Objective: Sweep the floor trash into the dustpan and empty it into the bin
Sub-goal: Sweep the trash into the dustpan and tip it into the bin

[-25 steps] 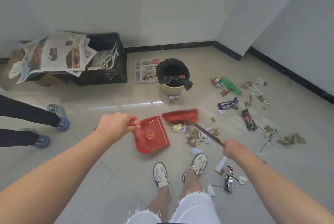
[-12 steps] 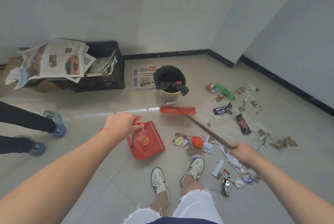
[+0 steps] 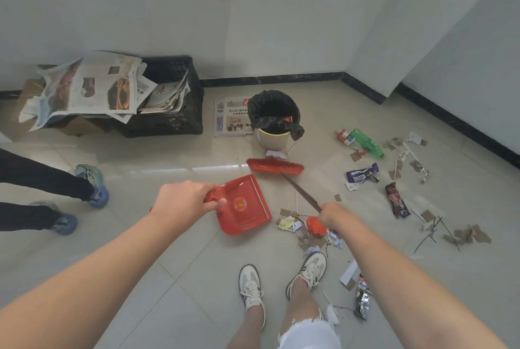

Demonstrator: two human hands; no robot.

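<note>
Since the earlier frame the right hand (image 3: 334, 216) has shifted left; it grips the dark handle of one red-bristled broom (image 3: 275, 166), whose head lies near one black-lined cream bin (image 3: 270, 139); the left hand (image 3: 183, 202) grips the handle of one red plastic dustpan (image 3: 244, 210), beside one pile of paper scraps (image 3: 298, 229) on the floor.

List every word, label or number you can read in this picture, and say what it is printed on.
"深入学习宣传…" and "以全面深化改…": headline on the flat newspaper sheet beside the black-lined bin, partly hidden.
Round gold emblem on the red plastic dustpan: too blurred.
Purple foil wrapper, crumpled newspapers on the black crate: print too small.
</note>
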